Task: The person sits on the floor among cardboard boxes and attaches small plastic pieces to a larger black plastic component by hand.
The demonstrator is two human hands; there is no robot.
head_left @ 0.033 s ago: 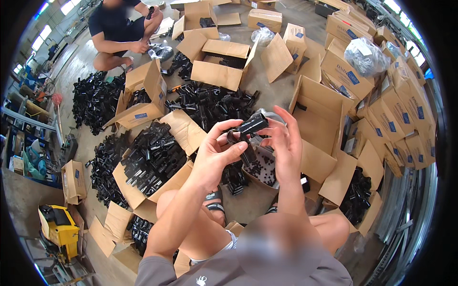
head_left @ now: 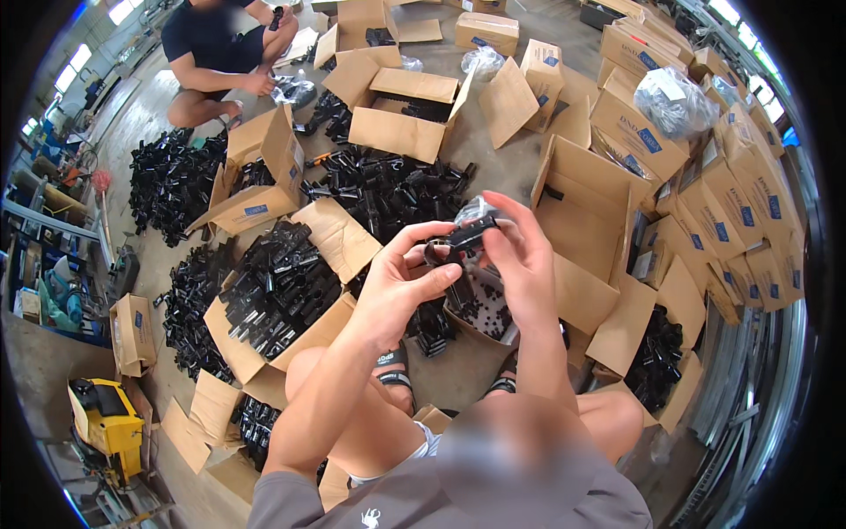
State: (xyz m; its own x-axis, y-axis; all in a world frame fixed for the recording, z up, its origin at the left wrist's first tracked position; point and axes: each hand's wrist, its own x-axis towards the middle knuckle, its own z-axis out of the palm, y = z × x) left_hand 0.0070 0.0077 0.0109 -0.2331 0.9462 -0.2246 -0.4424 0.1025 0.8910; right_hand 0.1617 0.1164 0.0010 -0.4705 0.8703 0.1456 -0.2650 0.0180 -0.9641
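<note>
Between my hands, above the floor, is a black T-shaped pipe fitting [head_left: 473,234] with a short glossy tube across its top. My left hand [head_left: 401,280] grips it, the thumb along its lower part and fingers behind. The fingertips of my right hand [head_left: 526,262] close on the tube's right end, with the index finger arched above. Right below, an open carton [head_left: 480,328] holds many small black pieces. Beyond my hands spreads a heap of similar black fittings [head_left: 388,189].
At left stand an open carton full of black parts [head_left: 278,295] and further heaps [head_left: 176,181]. To the right is a large open carton [head_left: 582,225], with stacked cartons [head_left: 723,194] behind. Another person [head_left: 211,62] squats at the far left. A yellow machine [head_left: 107,423] stands lower left.
My right hand has come in from the fitting's right side, its spread fingers now drawn together onto the tube end. My left hand keeps its hold. The view has shifted slightly.
</note>
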